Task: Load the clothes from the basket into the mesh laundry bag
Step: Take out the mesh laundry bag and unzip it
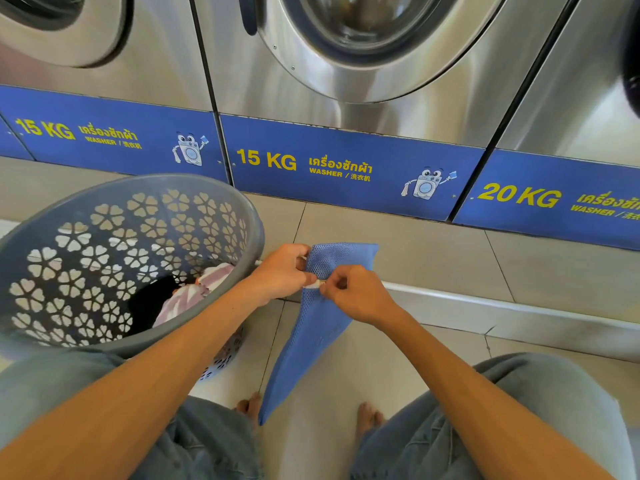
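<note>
The person sits low in front of the steel washing machines (346, 64) and holds the blue mesh laundry bag (311, 341) in the air above the tiled floor (433, 258). The left hand (282, 271) is closed on the upper edge of the bag, and the right hand (356, 294) pinches a small white part at the same edge; I judge it is the zipper pull, but it is too small to be sure. The bag hangs flat and looks empty.

The clothes, 1 striped pink-and-white piece (194, 292) and 1 black piece (152, 303), lie in the round grey plastic basket with flower-shaped holes (114, 237), just beside the left arm.

The step in hand seems to be opening the bag. To do it well, the left hand should keep the edge tight while the right hand pulls along the seam, so the mesh does not catch.
</note>
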Demonstrator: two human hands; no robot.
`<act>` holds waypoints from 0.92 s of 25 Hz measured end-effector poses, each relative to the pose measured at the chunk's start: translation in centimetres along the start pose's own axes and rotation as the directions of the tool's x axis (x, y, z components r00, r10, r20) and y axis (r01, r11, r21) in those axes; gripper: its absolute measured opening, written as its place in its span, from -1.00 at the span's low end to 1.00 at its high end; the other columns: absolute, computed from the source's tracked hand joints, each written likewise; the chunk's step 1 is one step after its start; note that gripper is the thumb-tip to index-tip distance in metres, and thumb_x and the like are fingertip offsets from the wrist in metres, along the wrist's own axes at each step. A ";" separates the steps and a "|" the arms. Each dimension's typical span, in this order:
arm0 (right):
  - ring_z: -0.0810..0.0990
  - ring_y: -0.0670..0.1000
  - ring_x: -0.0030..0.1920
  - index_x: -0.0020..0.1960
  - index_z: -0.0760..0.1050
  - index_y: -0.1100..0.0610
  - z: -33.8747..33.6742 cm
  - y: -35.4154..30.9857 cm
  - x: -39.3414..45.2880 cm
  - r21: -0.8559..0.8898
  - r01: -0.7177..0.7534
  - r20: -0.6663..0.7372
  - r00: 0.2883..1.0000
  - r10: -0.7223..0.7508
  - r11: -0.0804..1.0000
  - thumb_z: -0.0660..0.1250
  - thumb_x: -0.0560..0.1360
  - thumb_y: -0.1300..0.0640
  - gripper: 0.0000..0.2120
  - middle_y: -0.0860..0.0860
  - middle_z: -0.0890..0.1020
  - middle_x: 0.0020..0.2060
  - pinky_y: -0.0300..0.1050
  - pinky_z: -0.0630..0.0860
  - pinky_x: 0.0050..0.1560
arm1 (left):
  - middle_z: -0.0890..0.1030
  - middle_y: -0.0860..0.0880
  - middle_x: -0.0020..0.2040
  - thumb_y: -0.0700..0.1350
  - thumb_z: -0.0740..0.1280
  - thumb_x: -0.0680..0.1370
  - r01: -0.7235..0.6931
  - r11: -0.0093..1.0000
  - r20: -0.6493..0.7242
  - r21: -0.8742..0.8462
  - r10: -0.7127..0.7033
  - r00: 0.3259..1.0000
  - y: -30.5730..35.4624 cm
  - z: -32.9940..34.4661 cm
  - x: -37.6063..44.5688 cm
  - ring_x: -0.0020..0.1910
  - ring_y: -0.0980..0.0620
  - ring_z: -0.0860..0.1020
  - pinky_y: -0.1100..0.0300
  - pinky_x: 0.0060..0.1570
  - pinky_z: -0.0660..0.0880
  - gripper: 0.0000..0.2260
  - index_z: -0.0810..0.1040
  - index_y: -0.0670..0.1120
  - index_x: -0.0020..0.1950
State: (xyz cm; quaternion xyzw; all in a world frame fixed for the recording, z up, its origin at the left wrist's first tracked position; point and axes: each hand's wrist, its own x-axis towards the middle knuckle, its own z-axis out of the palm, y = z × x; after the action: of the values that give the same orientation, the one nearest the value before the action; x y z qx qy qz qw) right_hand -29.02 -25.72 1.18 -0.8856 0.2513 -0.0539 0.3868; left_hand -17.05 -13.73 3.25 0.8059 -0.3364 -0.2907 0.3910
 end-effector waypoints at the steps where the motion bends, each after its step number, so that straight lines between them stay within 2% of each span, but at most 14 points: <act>1: 0.57 0.00 -0.27 -0.13 0.61 0.17 -0.1 0.0 0.0 -0.001 0.000 -0.008 1.000 0.000 1.000 0.35 0.49 0.07 -0.83 0.07 0.68 -0.22 -0.17 0.47 -0.28 | 0.71 -0.02 0.02 -0.27 0.42 0.49 -0.019 0.999 -0.020 0.040 0.020 1.000 0.2 -0.2 0.0 0.01 0.01 0.67 -0.03 0.13 0.60 -0.70 0.58 -0.08 0.21; 4: 0.62 0.07 -0.18 -0.19 0.59 0.08 -0.8 0.8 0.5 -0.097 -0.004 -0.042 0.999 0.000 0.995 0.34 0.47 0.02 -0.85 0.03 0.68 -0.22 0.02 0.60 -0.15 | 0.69 -0.04 0.08 -0.25 0.41 0.49 -0.049 0.989 -0.064 0.140 0.059 0.996 0.7 -1.0 -0.1 0.06 -0.02 0.66 -0.02 0.15 0.58 -0.69 0.57 -0.09 0.22; 7: 0.61 0.14 -0.12 -0.18 0.55 0.06 -2.0 2.5 0.7 -0.244 -0.130 -0.087 0.990 0.112 0.961 0.29 0.49 -0.03 -0.81 0.04 0.67 -0.17 0.05 0.60 -0.09 | 0.65 -0.04 0.17 -0.22 0.40 0.52 -0.035 0.970 -0.086 0.240 0.057 0.995 0.8 -2.1 -0.2 0.13 -0.05 0.63 0.02 0.14 0.59 -0.66 0.54 -0.08 0.28; 9: 0.60 0.17 -0.11 -0.16 0.55 0.10 -2.9 3.5 0.8 -0.265 -0.199 -0.107 0.979 0.176 0.944 0.28 0.49 -0.01 -0.80 0.09 0.66 -0.17 0.06 0.59 -0.08 | 0.64 -0.07 0.19 -0.22 0.39 0.53 -0.026 0.954 -0.138 0.298 0.070 0.988 0.6 -2.7 -0.2 0.14 -0.09 0.61 0.02 0.14 0.58 -0.67 0.53 -0.10 0.30; 12: 0.62 0.15 -0.15 -0.20 0.59 0.18 -3.5 3.3 0.9 -0.203 -0.104 -0.099 0.991 0.085 0.974 0.32 0.48 0.09 -0.82 0.11 0.67 -0.22 0.06 0.59 -0.12 | 0.57 -0.13 0.25 -0.27 0.39 0.50 -0.063 0.903 -0.232 0.424 0.176 0.957 0.7 -3.0 0.0 0.21 -0.16 0.55 -0.02 0.19 0.53 -0.57 0.45 -0.05 0.35; 14: 0.62 0.09 -0.18 -0.20 0.62 0.20 -3.6 2.3 0.8 -0.164 0.001 -0.103 0.994 -0.019 0.986 0.36 0.47 0.12 -0.84 0.09 0.68 -0.23 0.00 0.56 -0.16 | 0.43 -0.11 0.38 -0.20 0.43 0.47 -0.107 0.868 -0.206 0.485 0.232 0.951 1.0 -2.3 -0.3 0.38 -0.16 0.37 -0.08 0.37 0.35 -0.40 0.33 0.04 0.46; 16: 0.58 0.04 -0.26 -0.23 0.62 0.19 -3.6 1.1 0.4 -0.123 0.072 -0.139 0.986 -0.090 0.990 0.39 0.45 0.14 -0.86 0.07 0.67 -0.29 -0.09 0.50 -0.25 | 0.29 -0.08 0.44 -0.01 0.48 0.41 -0.137 0.716 -0.129 0.685 0.304 0.944 1.2 -0.8 -0.6 0.51 -0.14 0.16 -0.24 0.49 -0.04 -0.30 0.27 0.11 0.50; 17: 0.56 0.02 -0.30 -0.23 0.63 0.18 -3.6 0.6 0.2 -0.108 0.089 -0.160 0.981 -0.106 0.990 0.40 0.45 0.15 -0.87 0.06 0.66 -0.32 -0.16 0.47 -0.30 | 0.25 -0.08 0.45 0.08 0.48 0.38 -0.151 0.625 -0.088 0.766 0.335 0.938 1.3 0.0 -0.7 0.53 -0.14 0.08 -0.30 0.46 -0.21 -0.29 0.29 0.13 0.49; 18: 0.55 -0.01 -0.33 -0.23 0.63 0.17 -3.6 0.3 0.0 -0.102 0.093 -0.173 0.979 -0.109 0.990 0.40 0.44 0.15 -0.88 0.04 0.65 -0.33 -0.25 0.44 -0.34 | 0.23 -0.08 0.46 0.13 0.48 0.37 -0.169 0.582 -0.062 0.795 0.355 0.933 1.2 0.7 -0.7 0.55 -0.14 0.04 -0.33 0.43 -0.30 -0.33 0.34 0.15 0.45; 20: 0.52 -0.09 -0.37 -0.22 0.63 0.14 -3.4 -0.2 -0.4 -0.089 0.079 -0.170 0.981 -0.094 0.993 0.40 0.45 0.14 -0.89 0.01 0.64 -0.35 -0.40 0.36 -0.40 | 0.26 -0.08 0.46 0.15 0.47 0.38 -0.205 0.616 -0.072 0.761 0.393 0.917 1.0 1.2 -0.6 0.55 -0.13 0.06 -0.34 0.42 -0.31 -0.51 0.48 0.15 0.28; 23: 0.49 -0.11 -0.40 -0.22 0.63 0.13 -3.0 -0.6 -0.8 -0.031 0.052 -0.148 0.987 -0.056 0.998 0.39 0.47 0.12 -0.87 -0.03 0.60 -0.38 -0.40 0.35 -0.41 | 0.40 -0.03 0.40 0.11 0.44 0.45 -0.220 0.640 -0.145 0.736 0.467 0.872 0.8 1.1 -0.3 0.51 -0.11 0.18 -0.32 0.45 -0.24 -0.82 0.63 0.10 0.01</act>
State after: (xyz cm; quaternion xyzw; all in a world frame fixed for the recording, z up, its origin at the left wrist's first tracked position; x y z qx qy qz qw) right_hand -30.36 -26.99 3.75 -0.8907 0.2559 -0.1272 0.3535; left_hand -18.27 -14.32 3.42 0.8482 -0.5010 0.0753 0.1545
